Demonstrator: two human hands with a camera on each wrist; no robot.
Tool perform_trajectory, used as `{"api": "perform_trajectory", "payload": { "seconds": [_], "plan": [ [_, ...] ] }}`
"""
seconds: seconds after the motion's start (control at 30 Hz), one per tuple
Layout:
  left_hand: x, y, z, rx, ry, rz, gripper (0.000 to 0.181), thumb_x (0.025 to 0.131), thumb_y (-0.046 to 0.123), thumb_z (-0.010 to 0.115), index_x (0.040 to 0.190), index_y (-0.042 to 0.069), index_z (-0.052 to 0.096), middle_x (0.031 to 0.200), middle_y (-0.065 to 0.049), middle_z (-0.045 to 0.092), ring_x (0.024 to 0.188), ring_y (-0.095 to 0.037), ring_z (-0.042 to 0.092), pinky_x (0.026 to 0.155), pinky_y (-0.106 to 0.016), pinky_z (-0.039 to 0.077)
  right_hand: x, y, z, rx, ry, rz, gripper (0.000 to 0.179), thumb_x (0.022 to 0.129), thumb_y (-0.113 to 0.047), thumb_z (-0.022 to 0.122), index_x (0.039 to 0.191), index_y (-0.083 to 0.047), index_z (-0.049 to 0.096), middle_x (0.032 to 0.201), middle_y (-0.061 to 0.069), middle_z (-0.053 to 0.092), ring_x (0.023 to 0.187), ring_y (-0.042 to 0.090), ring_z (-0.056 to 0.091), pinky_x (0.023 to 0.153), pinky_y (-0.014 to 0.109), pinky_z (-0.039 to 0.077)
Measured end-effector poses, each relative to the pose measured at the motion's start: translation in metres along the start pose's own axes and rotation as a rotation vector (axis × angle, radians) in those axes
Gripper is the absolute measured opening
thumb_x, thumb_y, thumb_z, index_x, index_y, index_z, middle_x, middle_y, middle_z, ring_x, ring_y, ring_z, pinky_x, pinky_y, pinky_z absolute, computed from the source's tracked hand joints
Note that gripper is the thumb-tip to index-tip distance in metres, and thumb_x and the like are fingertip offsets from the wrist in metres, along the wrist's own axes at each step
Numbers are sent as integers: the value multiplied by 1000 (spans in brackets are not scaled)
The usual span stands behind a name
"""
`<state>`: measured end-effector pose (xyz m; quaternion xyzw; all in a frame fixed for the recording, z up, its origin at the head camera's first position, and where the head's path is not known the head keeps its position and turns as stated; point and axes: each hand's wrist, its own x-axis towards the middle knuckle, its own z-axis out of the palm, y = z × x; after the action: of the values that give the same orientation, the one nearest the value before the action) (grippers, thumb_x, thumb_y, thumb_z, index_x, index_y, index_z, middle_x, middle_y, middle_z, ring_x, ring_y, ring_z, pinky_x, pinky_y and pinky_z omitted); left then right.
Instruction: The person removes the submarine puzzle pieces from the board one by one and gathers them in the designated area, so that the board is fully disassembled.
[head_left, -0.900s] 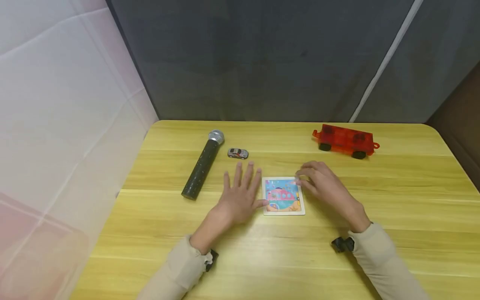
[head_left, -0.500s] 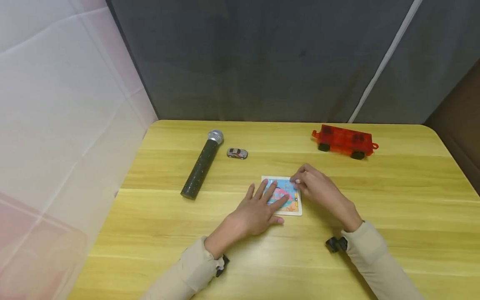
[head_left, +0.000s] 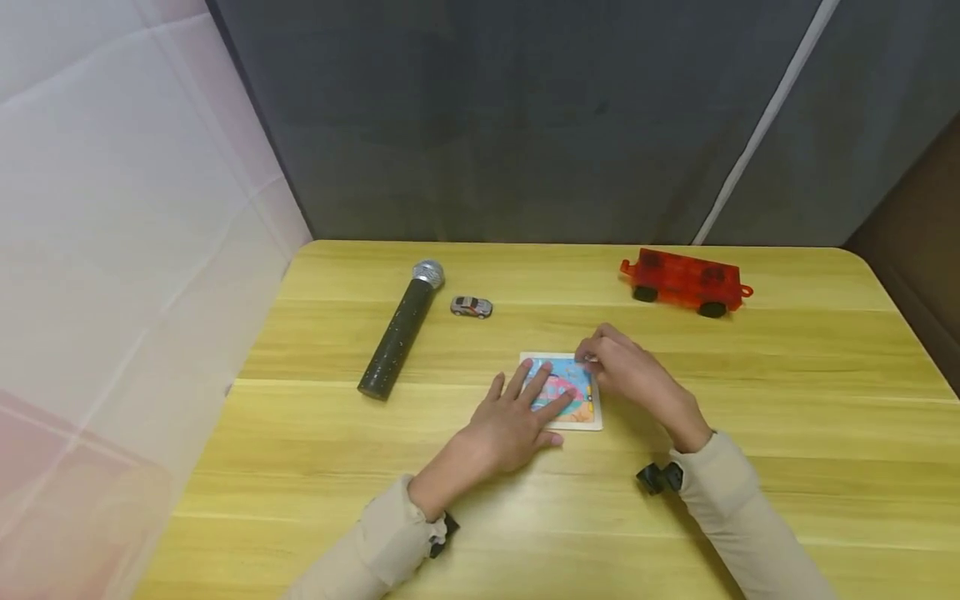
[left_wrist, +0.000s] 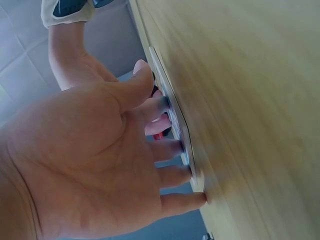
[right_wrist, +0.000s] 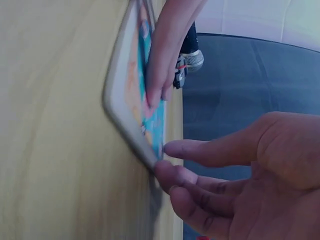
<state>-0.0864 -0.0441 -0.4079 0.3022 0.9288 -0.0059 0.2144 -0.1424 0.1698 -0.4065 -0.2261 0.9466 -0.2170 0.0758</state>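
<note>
A small square picture puzzle (head_left: 583, 412) with a white frame and an undersea picture in blue, pink and orange lies flat on the table. My left hand (head_left: 510, 432) rests across its left part, fingers spread and straight, covering much of the picture. In the left wrist view, the fingertips (left_wrist: 175, 147) press down on the puzzle, one landing just past its edge. My right hand (head_left: 633, 371) is at the far right corner. There the right wrist view has the thumb (right_wrist: 182, 148) over the corner and curled fingers at the frame's outer edge, pinching it.
A microphone (head_left: 401, 333) with a speckled black handle lies to the left. Beside its silver head stands a small grey toy car (head_left: 471, 307). A translucent red toy wagon (head_left: 684, 281) sits at the back right. Behind the wooden table (head_left: 525, 533) rises a dark grey partition (head_left: 480, 125).
My left hand has moved right from beside the puzzle onto its picture and spread there. The right hand has shifted slightly left along the far right corner.
</note>
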Motion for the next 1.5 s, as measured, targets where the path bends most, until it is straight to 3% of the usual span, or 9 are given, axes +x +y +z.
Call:
{"api": "perform_trajectory", "payload": {
  "seconds": [0.3,0.5,0.63,0.87,0.97,1.1,1.5],
  "plan": [
    [-1,0,1,25,18,-14,66,116,55,41,177,37,22,186,-8,7,173,-34,5,137,-58,22,2,-9,0,3,-7,25,9,103,6,66,109,5,74,111,18,66,99,30,65,88,46,62],
    [-2,1,-1,42,15,-14,66,116,54,42,177,38,21,186,-8,7,173,-34,5,137,-58,22,4,-6,6,27,49,5,7,102,9,68,106,5,72,104,16,66,94,29,65,86,46,62],
    [-2,1,-2,47,14,-12,66,117,53,41,177,37,20,186,-8,7,172,-35,5,137,-58,22,8,-5,9,79,82,19,5,102,6,72,105,3,71,100,14,66,92,27,64,85,45,61],
    [-1,1,-1,51,15,-12,66,117,54,41,177,38,19,186,-8,6,173,-34,4,137,-58,22,6,3,0,228,78,-1,8,102,0,75,98,-2,68,86,8,69,79,20,61,74,32,51],
    [-1,1,1,54,14,-11,66,116,54,40,177,38,19,186,-8,6,173,-34,4,137,-58,21,1,11,-9,251,90,26,10,102,0,74,96,-3,67,85,9,71,76,18,61,70,30,50],
    [-2,0,2,45,18,-9,66,116,53,42,177,38,20,186,-9,6,172,-35,4,137,-58,20,-4,26,-22,253,30,78,7,103,2,71,98,-1,68,87,11,72,75,19,62,69,30,51],
    [-4,0,2,49,37,-16,67,116,52,43,177,38,19,186,-8,8,172,-34,7,137,-58,23,-33,97,-62,197,-108,213,6,101,3,71,99,6,67,83,14,69,72,19,61,66,29,48]
  ]
}}
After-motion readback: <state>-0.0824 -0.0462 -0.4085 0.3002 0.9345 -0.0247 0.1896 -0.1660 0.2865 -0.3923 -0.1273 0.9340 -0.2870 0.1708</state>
